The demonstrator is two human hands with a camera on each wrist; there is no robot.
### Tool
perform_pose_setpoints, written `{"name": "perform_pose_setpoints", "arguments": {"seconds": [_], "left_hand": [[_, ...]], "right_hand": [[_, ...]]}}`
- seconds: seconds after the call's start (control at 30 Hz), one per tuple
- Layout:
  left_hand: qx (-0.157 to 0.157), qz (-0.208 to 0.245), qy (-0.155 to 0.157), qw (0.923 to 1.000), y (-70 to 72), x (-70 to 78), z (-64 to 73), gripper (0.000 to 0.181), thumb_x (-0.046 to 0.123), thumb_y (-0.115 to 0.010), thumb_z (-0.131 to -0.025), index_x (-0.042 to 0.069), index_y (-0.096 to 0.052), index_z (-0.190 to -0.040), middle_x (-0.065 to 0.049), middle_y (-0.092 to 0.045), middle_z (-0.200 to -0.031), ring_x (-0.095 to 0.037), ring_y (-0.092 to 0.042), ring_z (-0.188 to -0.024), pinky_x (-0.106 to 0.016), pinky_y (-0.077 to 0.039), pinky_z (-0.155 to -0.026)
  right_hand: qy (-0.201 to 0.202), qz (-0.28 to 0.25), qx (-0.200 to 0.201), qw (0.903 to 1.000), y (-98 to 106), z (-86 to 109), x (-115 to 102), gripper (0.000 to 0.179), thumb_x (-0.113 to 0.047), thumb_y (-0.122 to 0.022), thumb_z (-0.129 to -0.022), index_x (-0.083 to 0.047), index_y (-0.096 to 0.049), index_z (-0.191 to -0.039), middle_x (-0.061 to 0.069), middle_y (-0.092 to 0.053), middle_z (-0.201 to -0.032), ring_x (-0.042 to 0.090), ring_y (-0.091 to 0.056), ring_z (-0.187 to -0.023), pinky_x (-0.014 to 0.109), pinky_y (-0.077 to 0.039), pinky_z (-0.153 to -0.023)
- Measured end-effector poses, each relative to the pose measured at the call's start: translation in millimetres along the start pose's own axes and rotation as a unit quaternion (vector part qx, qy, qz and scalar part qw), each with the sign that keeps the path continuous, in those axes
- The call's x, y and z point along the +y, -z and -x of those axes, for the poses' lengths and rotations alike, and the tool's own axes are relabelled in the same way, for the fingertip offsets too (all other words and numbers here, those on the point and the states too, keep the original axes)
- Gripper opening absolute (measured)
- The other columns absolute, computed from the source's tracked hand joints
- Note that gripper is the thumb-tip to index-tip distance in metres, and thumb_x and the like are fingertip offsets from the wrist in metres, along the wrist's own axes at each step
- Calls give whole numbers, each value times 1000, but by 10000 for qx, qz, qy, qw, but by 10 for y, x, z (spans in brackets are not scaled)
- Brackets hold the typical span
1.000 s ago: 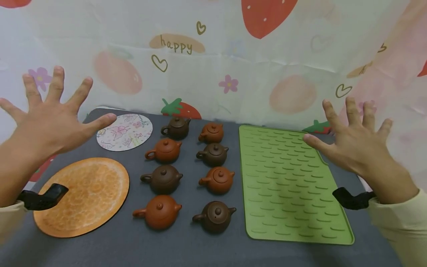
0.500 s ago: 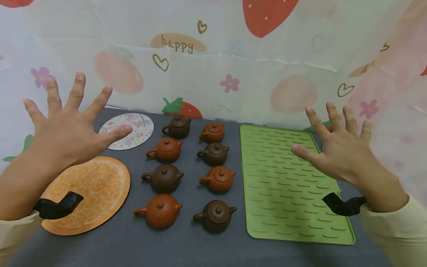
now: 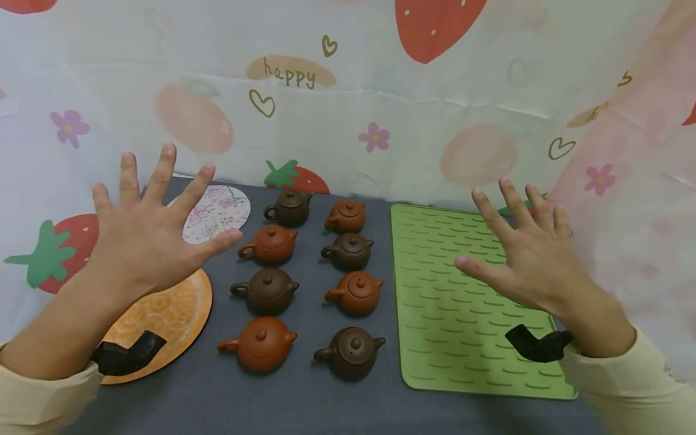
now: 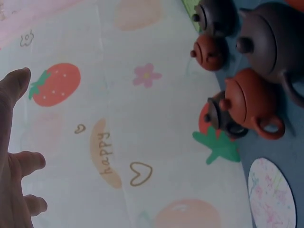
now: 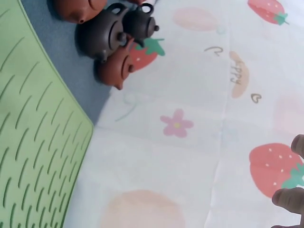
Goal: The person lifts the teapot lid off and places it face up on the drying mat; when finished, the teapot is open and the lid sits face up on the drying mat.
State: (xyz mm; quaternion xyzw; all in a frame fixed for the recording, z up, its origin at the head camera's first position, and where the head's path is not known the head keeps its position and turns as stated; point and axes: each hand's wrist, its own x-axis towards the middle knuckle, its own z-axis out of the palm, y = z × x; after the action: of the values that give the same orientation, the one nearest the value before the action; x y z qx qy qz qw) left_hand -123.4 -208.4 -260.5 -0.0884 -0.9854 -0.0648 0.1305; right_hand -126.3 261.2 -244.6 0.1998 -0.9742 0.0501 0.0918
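Note:
Two columns of small clay teapots stand on the grey tabletop, reddish-brown ones like the near left teapot (image 3: pixel 262 345) alternating with dark brown ones like the near right teapot (image 3: pixel 353 355). My left hand (image 3: pixel 147 244) hovers with spread fingers above the orange round mat (image 3: pixel 179 320) and partly hides it and the white flowered round mat (image 3: pixel 223 208). Over the green ridged mat (image 3: pixel 435 338) my right hand (image 3: pixel 533 260) is raised, fingers apart. Both hands hold nothing and look clear of the teapots. In each wrist view only some fingertips show, against the cloth backdrop.
Behind the table hangs a pale cloth backdrop (image 3: pixel 413 109) printed with strawberries, flowers and hearts. Bare grey tabletop (image 3: pixel 304 405) lies in front of the teapots. A black wrist device (image 3: pixel 130 353) sits on each wrist.
Both hands have moved inward and lower, the left to the right and the right to the left, fingers still spread. The teapots and mats have stayed in place.

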Motion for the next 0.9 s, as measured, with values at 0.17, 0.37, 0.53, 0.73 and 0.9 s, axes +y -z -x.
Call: {"name": "perform_pose_setpoints", "arguments": {"seconds": [0.17, 0.37, 0.53, 0.73, 0.9], "left_hand": [[214, 227, -320, 9990, -108, 73, 66, 91, 70, -53, -84, 25, -19, -156, -11, 9, -160, -47, 15, -139, -76, -2, -97], [318, 488, -494, 9971, -206, 143, 150, 92, 69, -58, -83, 23, -26, -155, -13, 3, -160, -47, 11, -140, -74, -5, -100], [428, 697, -713, 9941, -300, 197, 215, 92, 68, -60, -82, 22, -29, -154, -12, -1, -160, -45, 7, -141, -72, -5, -102], [889, 831, -1214, 9851, -465, 263, 259, 90, 72, -56, -82, 17, -38, -150, -20, -14, -157, -50, -7, -139, -70, -14, -101], [663, 1002, -1253, 9848, -581, 348, 301, 90, 73, -54, -83, 20, -34, -152, -19, -11, -158, -50, -8, -139, -72, -19, -98]], "right_hand": [[208, -121, 111, 9996, -90, 19, -27, 91, -59, -60, -87, -25, -12, -157, 8, 5, -160, 37, 12, -142, 63, 12, -104], [367, -341, 291, 9983, -179, 48, -68, 92, -58, -62, -86, -25, -13, -157, 5, 4, -161, 36, 8, -143, 66, 8, -104], [601, -525, 492, 9956, -233, 63, -105, 92, -56, -64, -86, -26, -14, -157, 6, 1, -161, 38, 5, -143, 66, 5, -104], [865, -798, 658, 9909, -326, 74, -155, 90, -57, -64, -86, -26, -17, -156, 7, -4, -161, 38, 0, -143, 70, -1, -103], [1098, -1009, 769, 9858, -426, 73, -191, 87, -60, -60, -87, -23, -21, -156, 8, -8, -160, 39, -3, -143, 69, -2, -103]]}}
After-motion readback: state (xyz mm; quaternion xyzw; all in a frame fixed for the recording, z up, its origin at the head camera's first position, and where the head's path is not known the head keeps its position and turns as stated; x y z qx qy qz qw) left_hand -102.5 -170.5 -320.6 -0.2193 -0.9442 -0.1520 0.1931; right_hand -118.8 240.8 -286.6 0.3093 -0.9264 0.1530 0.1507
